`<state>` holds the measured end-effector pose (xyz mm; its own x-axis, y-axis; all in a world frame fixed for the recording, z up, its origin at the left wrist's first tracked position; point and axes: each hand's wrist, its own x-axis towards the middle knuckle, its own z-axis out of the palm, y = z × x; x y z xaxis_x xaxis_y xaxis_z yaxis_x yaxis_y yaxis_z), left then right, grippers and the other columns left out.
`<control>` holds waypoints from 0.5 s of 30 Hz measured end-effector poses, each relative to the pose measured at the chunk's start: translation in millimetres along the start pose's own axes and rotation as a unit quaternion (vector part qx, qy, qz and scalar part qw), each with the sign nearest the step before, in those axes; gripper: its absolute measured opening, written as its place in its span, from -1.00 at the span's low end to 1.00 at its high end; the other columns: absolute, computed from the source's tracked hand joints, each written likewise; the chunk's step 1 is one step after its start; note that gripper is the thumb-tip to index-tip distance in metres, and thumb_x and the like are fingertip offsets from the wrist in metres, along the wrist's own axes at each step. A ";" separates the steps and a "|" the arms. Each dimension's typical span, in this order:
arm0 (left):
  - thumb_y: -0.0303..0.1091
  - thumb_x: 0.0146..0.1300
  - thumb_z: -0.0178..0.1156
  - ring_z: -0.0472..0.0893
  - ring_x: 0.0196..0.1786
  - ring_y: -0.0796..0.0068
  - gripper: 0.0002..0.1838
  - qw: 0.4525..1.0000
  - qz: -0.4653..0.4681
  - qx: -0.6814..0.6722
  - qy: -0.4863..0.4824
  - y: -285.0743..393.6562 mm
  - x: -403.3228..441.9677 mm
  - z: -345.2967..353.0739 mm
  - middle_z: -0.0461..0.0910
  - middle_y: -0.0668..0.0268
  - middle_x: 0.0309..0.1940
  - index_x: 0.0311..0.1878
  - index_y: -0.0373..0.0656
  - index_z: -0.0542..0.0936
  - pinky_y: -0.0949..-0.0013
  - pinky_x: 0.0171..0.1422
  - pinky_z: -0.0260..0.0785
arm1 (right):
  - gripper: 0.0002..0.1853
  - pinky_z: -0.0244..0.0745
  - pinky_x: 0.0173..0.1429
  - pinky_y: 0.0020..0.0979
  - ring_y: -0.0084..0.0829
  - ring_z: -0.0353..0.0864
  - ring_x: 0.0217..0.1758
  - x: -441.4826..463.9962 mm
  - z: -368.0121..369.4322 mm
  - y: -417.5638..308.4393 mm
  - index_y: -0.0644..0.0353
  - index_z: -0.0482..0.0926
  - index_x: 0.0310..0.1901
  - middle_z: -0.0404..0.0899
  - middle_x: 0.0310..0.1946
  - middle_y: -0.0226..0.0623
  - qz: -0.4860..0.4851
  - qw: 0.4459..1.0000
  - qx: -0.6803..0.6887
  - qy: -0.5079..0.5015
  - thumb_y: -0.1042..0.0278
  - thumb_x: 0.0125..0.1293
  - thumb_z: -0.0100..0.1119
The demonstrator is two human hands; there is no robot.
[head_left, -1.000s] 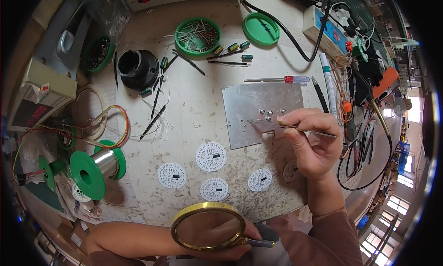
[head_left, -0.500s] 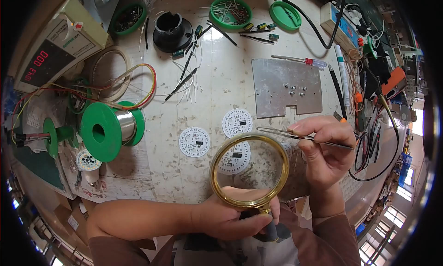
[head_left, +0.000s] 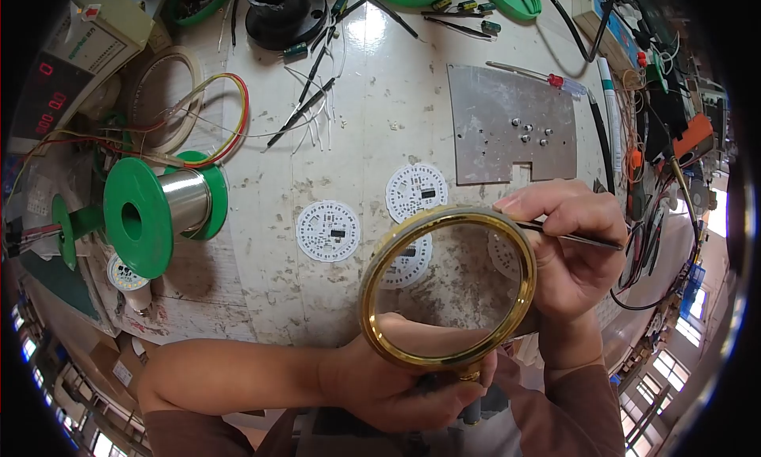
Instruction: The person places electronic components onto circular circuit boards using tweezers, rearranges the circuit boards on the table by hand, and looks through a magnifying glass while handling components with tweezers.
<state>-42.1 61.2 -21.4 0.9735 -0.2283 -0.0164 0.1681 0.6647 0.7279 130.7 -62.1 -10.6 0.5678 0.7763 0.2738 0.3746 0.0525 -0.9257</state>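
Observation:
My left hand [head_left: 412,390] grips the handle of a brass-rimmed magnifying glass [head_left: 450,286], held above the bench. In my right hand [head_left: 577,276] is a pair of metal tweezers [head_left: 587,240], pinched between thumb and fingers; the rim and lens area hide their tips. One round white circuit board [head_left: 328,231] lies left of the lens, and another board [head_left: 417,194] sits just beyond its rim. A third board [head_left: 414,268] is partly covered by the rim. Through the lens, part of a further round board [head_left: 504,255] shows near my right fingers.
A metal plate [head_left: 483,148] and a screwdriver [head_left: 563,83] lie at the back right. On the left stand a green solder spool [head_left: 141,219], a tape ring [head_left: 139,108] and an LED bulb [head_left: 131,279]. Capacitors and black tubes [head_left: 305,112] lie behind. Cables [head_left: 688,211] run along the right.
The magnifying glass looks larger and has shifted right, close to my right hand. The tweezers' tips, visible before, are now behind it. The whole view has tilted, so bench items sit higher.

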 end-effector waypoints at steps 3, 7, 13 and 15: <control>-0.46 0.21 0.12 0.64 -0.26 0.29 -0.77 1.000 0.017 0.000 0.004 -0.8 1.7 -0.2 0.61 0.12 -0.25 -0.11 -0.41 0.51 0.36 -0.18 0.49 | -0.73 0.52 -0.15 -0.41 -0.35 0.63 -0.27 1.7 0.3 -0.3 0.24 0.47 -0.27 0.66 -0.33 -0.08 -0.005 1.000 -0.011 0.001 0.69 0.06 0.36; -0.46 0.21 0.13 0.64 -0.33 0.28 -0.75 0.999 0.037 0.012 0.012 -0.5 2.7 0.0 0.62 0.11 -0.27 -0.10 -0.44 0.50 0.37 -0.25 0.49 | -0.75 0.52 -0.18 -0.41 -0.35 0.64 -0.29 1.7 1.9 -0.6 0.23 0.49 -0.30 0.66 -0.34 -0.10 0.001 1.000 -0.007 0.010 0.71 0.05 0.35; -0.43 0.20 0.14 0.64 -0.37 0.29 -0.74 0.997 0.065 0.019 0.021 -7.0 3.2 1.7 0.62 0.12 -0.29 -0.12 -0.43 0.52 0.36 -0.29 0.49 | -0.76 0.53 -0.19 -0.42 -0.36 0.64 -0.30 2.9 2.0 0.4 0.24 0.50 -0.31 0.66 -0.34 -0.10 -0.002 1.000 -0.006 0.004 0.71 0.05 0.35; -0.42 0.19 0.14 0.64 -0.39 0.29 -0.75 0.998 0.059 0.023 0.016 -5.3 4.2 1.0 0.62 0.13 -0.30 -0.13 -0.41 0.52 0.36 -0.31 0.48 | -0.76 0.54 -0.19 -0.42 -0.36 0.65 -0.30 3.4 2.2 -0.2 0.24 0.50 -0.31 0.66 -0.34 -0.10 0.000 1.000 -0.011 0.002 0.71 0.04 0.35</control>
<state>-39.0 56.0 -24.7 0.9907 -0.1268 0.0504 0.0449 0.6517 0.7571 131.0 -58.2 -10.0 0.5716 0.7732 0.2747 0.3904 0.0382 -0.9199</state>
